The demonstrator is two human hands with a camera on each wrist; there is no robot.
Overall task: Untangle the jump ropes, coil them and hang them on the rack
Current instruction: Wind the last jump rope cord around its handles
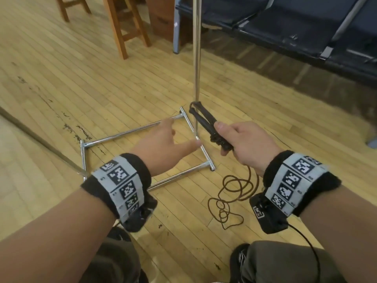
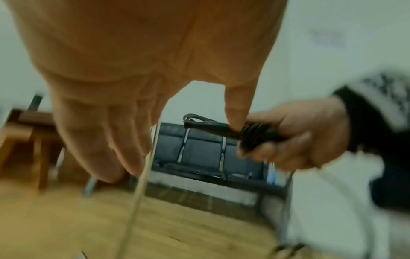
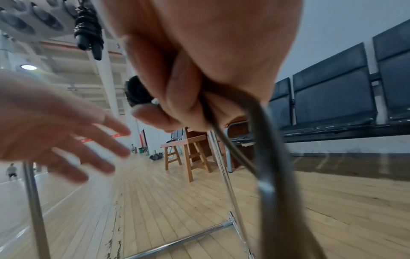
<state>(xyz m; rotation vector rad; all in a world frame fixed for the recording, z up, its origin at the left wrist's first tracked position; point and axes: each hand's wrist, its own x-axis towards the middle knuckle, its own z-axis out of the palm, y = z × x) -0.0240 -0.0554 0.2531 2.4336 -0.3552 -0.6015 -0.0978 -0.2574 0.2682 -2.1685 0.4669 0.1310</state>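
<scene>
My right hand (image 1: 234,139) grips the black handles (image 1: 206,121) of a jump rope, held side by side and pointing up-left toward the rack's pole (image 1: 197,58). Its brown cord (image 1: 230,193) hangs from my fist to a loose tangle on the floor. In the right wrist view the cord (image 3: 266,157) runs down from my curled fingers (image 3: 177,98). My left hand (image 1: 169,144) hovers open just left of the handles, fingers spread, holding nothing. Another coiled black rope (image 3: 88,29) hangs high on the rack.
The rack's chrome base frame (image 1: 142,129) lies on the wooden floor below my hands. A row of dark seats (image 1: 295,27) stands at the back right, wooden stools (image 1: 126,23) at the back left. My knees (image 1: 285,262) are at the bottom edge.
</scene>
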